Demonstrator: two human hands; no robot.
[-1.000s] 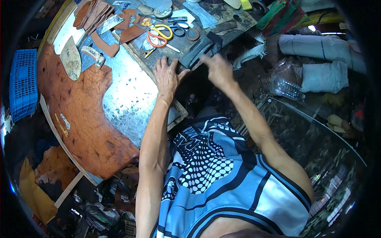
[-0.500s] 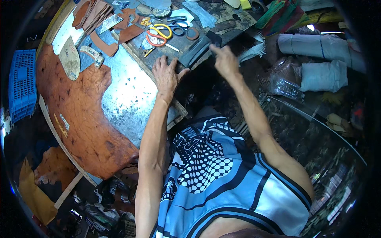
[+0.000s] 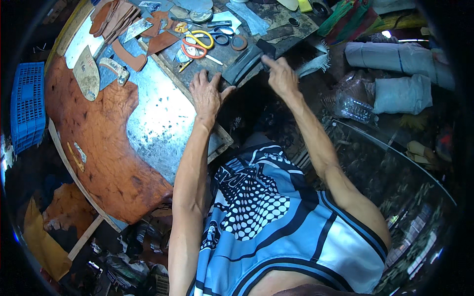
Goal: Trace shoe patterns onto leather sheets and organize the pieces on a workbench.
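My left hand (image 3: 205,92) lies on the near edge of the worktable, fingers spread, holding nothing. Just right of its fingertips is a dark, long block (image 3: 243,65) at the table's edge. My right hand (image 3: 283,76) is closed at the right end of that block, its index finger against a dark flat piece (image 3: 266,48). What the curled fingers hold is hidden. Beyond my left hand lie orange-handled scissors (image 3: 194,51), yellow-handled scissors (image 3: 203,39) and a brown ring (image 3: 239,42).
A large brown hide (image 3: 94,128) drapes over the metal-topped table (image 3: 160,121) at left. Leather pieces (image 3: 118,19) are stacked at the back. A blue crate (image 3: 28,106) stands far left. Wrapped rolls (image 3: 390,56) and a pale bag (image 3: 402,94) lie at right.
My right hand has shifted slightly to the right and toward me beside the dark block. My left hand has stayed in place on the table edge.
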